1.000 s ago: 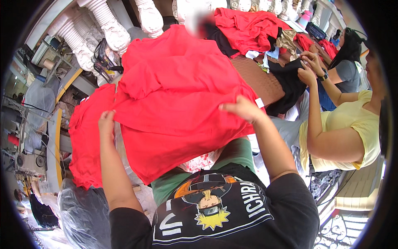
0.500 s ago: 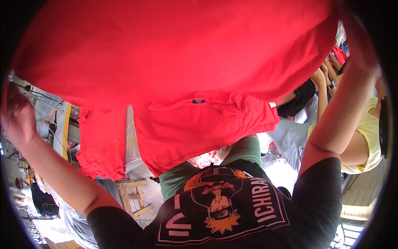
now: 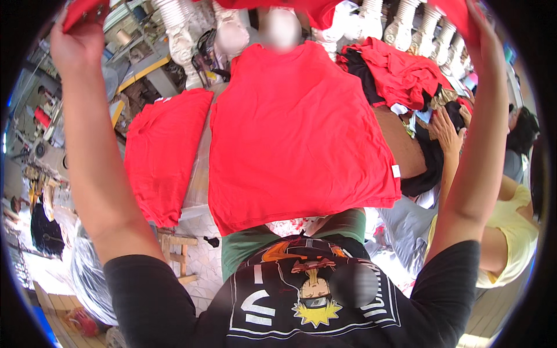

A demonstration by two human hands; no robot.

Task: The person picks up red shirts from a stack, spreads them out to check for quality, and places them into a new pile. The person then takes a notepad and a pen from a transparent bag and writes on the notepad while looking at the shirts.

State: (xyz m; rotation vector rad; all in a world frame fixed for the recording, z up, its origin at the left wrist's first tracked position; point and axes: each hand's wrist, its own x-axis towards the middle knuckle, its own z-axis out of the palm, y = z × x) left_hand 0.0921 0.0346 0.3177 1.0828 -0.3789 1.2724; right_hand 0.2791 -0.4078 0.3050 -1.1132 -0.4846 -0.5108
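Note:
Both my arms are raised and spread wide, lifting a red garment [image 3: 316, 13] whose hanging lower edge crosses the top of the view. My left hand [image 3: 78, 46] is closed on one side of it at the upper left. My right hand [image 3: 484, 43] grips the other side at the upper right, its fingers partly hidden by the cloth. Below, a red sleeveless shirt [image 3: 296, 133] lies spread on the table in front of me, a small white tag near its lower right edge. Left of it rests a folded red garment [image 3: 165, 156].
Plaster baluster-like columns [image 3: 229, 35] line the far side. A heap of red and black cloth [image 3: 400, 72] sits at the far right, where a co-worker's hand [image 3: 447, 130] handles dark fabric. A wooden stool [image 3: 174, 249] and a plastic-wrapped bundle [image 3: 90, 278] are at lower left.
The raised red garment has moved up and away, uncovering the spread shirt, the columns and the cloth heap. My left hand has risen; my right stays high.

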